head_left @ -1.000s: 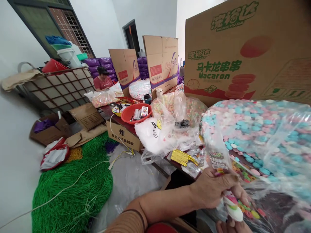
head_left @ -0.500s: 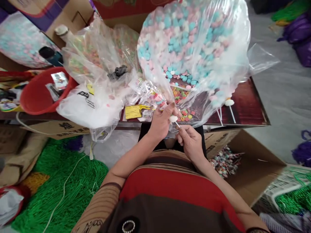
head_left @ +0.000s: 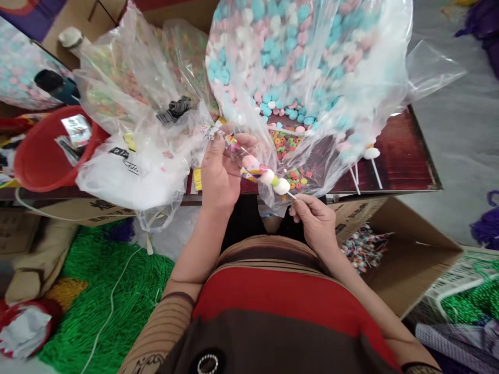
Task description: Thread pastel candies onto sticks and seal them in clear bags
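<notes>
So in the head view, my right hand (head_left: 316, 222) pinched one candy skewer (head_left: 281, 186) by its stick, in front of me at the desk (head_left: 405, 156). Left hand (head_left: 219, 179) was closed on a clear wrapper (head_left: 212, 132) at its 10 o'clock end. One red basin (head_left: 42, 150) sat at 9 o'clock, three white sticks (head_left: 376, 174) at 3.

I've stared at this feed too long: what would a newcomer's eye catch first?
The huge clear bag of pink, blue and white sweets on the table dominates. Next, the skewered sweets, stick in the right hand, then bright green strands heaped on the floor, lower left.
</notes>
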The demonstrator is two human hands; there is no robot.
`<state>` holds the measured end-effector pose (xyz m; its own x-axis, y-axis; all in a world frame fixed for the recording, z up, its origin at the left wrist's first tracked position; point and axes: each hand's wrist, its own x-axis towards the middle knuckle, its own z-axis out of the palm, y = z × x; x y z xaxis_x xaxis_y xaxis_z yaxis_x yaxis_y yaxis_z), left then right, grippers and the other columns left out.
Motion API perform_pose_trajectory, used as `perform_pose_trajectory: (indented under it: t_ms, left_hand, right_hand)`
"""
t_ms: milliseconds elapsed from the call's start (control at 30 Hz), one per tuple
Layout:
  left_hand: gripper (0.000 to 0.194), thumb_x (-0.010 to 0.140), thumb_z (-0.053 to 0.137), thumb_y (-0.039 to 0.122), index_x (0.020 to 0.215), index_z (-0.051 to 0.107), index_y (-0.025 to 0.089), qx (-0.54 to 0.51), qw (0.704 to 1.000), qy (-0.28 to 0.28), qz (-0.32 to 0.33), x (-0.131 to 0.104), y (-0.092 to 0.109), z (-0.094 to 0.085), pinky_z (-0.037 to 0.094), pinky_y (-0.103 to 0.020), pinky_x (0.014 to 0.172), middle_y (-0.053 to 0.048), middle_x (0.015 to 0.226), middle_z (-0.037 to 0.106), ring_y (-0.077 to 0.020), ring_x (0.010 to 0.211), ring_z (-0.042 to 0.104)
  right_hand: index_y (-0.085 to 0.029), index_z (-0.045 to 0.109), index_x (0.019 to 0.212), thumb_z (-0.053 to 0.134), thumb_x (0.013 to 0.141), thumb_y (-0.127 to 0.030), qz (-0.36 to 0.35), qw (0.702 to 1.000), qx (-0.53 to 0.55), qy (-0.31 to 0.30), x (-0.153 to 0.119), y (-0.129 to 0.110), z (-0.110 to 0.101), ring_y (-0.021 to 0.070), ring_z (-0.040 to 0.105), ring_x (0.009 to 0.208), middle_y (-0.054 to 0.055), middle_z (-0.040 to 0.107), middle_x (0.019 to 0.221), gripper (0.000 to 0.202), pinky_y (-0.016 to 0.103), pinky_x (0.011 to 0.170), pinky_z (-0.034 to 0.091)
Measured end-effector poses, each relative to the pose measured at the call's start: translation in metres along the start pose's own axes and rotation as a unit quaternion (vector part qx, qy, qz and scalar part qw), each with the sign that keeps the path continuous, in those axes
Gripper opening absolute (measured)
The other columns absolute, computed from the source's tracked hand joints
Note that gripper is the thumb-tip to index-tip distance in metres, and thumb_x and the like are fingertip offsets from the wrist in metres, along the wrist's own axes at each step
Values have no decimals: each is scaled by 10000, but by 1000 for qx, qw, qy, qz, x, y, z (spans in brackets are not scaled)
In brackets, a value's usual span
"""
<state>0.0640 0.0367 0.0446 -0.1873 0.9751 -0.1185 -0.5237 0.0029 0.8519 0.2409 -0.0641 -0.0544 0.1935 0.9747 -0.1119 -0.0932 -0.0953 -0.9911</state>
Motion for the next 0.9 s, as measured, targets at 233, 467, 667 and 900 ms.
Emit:
perform_pose_trajectory:
  t_ms: [233, 467, 667, 900]
  left_hand:
    - [230, 1008, 505, 391, 1052, 681, 251, -40, 998, 11, -43, 2, -9, 6, 598, -367, 898, -14, 868, 762, -220, 997, 764]
    - [237, 1008, 498, 381, 1064, 686, 249, -64, 993, 64, -71, 4, -25, 5, 606, -341, 894, -31, 884, 766, -203, 978, 769]
    - [277, 934, 625, 494, 1077, 699, 268, -41, 995, 57, -66, 8, -32, 1, 593, -348, 865, -43, 900, 767, -231, 974, 761]
    - [231, 1040, 467, 316, 1071, 684, 241, -36, 998, 38, -31, -1, -34, 11, 547, -245, 711, 36, 710, 661, -94, 593, 635]
  right_hand:
    - [-232, 774, 922, 739, 861, -491, -36, 998, -37, 43, 0, -5, -5, 120, 540, 552, -25, 652, 651, 269, 282, 564, 480]
    - [-211, 719, 818, 669, 900, -601, -11, 1000, -17, 16, -2, -6, -4, 84, 422, 438, -55, 546, 504, 402, 248, 478, 386]
    - [-212, 654, 730, 595, 968, -558, 55, 996, 24, -72, -5, -1, -9, 82, 390, 412, -76, 455, 417, 424, 252, 520, 393]
    - [-207, 639, 716, 508, 1003, -557, 40, 994, -31, -98, -4, -7, -4, 99, 422, 440, -63, 458, 437, 470, 264, 548, 423]
